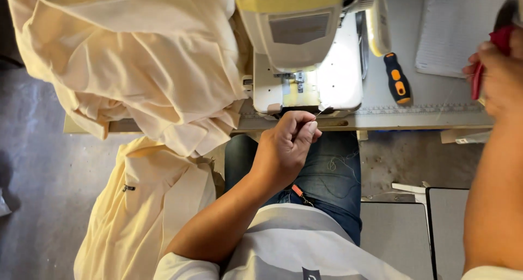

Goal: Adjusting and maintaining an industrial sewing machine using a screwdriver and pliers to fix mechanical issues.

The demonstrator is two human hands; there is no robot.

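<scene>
I sit at a cream sewing machine (pixel 297 34) with its lamp lighting the bed. My left hand (pixel 289 141) is at the table's front edge below the needle, fingers pinched on a thin thread (pixel 321 112). My right hand (pixel 496 75) is far right over the table, closed on a small red-handled tool (pixel 479 78). A large heap of cream fabric (pixel 131 56) lies on the table left of the machine.
More cream fabric (pixel 141 214) hangs down by my left leg. An orange and black screwdriver (pixel 396 78) lies right of the machine. A white sheet of paper (pixel 452 29) lies at the far right. A ruler strip (pixel 414 110) runs along the table edge.
</scene>
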